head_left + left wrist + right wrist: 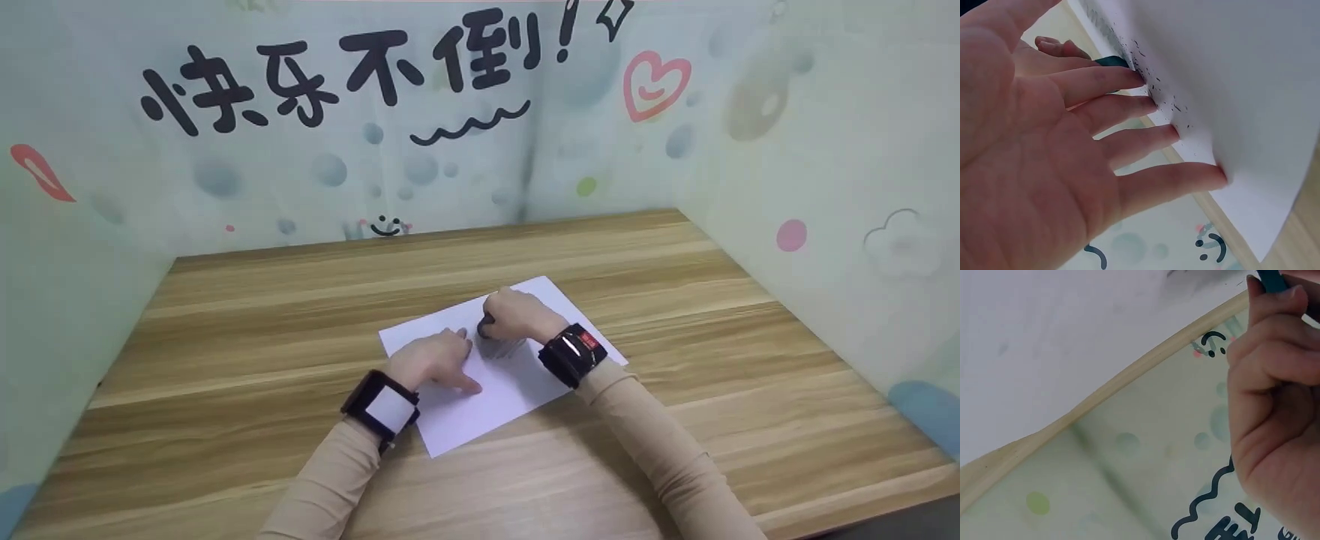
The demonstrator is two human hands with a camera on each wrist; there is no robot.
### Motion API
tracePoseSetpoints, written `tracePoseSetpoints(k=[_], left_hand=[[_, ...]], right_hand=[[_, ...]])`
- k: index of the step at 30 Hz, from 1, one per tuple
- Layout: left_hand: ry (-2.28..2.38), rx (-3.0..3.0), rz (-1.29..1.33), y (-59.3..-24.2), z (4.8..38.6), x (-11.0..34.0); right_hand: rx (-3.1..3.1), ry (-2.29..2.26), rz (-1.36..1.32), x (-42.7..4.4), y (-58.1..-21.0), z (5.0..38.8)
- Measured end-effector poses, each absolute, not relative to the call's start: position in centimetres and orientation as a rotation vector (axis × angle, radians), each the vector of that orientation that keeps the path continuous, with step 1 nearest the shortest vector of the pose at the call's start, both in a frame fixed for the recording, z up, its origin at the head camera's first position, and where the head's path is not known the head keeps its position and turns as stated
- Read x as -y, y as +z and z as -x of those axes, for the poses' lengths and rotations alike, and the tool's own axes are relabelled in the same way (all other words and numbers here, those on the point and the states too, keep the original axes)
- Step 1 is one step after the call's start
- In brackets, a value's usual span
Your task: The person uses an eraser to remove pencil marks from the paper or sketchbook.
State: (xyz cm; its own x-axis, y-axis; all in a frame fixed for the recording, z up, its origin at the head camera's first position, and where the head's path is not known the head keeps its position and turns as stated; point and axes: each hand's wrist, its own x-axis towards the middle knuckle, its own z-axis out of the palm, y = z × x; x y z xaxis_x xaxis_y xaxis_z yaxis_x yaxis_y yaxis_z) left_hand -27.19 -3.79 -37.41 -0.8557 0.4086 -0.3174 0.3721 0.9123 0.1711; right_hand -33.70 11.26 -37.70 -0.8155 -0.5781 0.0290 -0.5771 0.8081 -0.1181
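Observation:
A white sheet of paper [480, 420] lies tilted on the wooden table, with grey pencil-like shading [504, 349] near its middle. My left hand [435, 360] rests on the sheet with spread, nearly straight fingers; in the left wrist view, its fingertips touch the paper [1252, 84] beside dark crumbs [1154, 87]. My right hand [521, 315] pinches a small dark object [486, 325] against the paper at the shading. That object looks teal [1273, 280] in the right wrist view, where the curled fingers of the hand [1280, 394] hide most of it.
The wood-grain table [247, 345] extends around the sheet. Behind it stands a pale printed backdrop [300, 187] with large dark characters and dots, and similar panels rise at the left and right [840, 165]. Both wrists wear black bands [574, 354].

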Motion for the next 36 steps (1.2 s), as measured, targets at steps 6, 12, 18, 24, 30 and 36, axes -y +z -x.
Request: tracePoseSetpoints(k=[6,12,18,24,30,36], left_hand=[[0.144,-2.744,-0.600,-37.6,27.2,3.8],[0.133,-2.745,-0.618,-37.9,27.3,3.8],[0.162,-2.746,-0.638,-38.2,27.4,4.3],[0.182,-2.735,-0.666,-38.1,27.5,4.6],[0.219,-2.740,-0.652,-37.8,27.5,4.9],[0.225,-2.735,-0.665,-38.0,27.4,4.7]], right_hand=[[-2.901,-0.188,1.000,-11.2,-37.9,33.7],[-2.965,-0.111,0.916,-11.4,-38.0,33.8],[-2.839,-0.193,0.975,-11.1,-38.0,33.6],[-2.855,-0.138,1.000,-11.1,-37.8,33.7],[-2.897,-0.120,1.013,-11.1,-37.6,33.7],[-2.868,-0.143,1.053,-10.9,-37.7,33.4]])
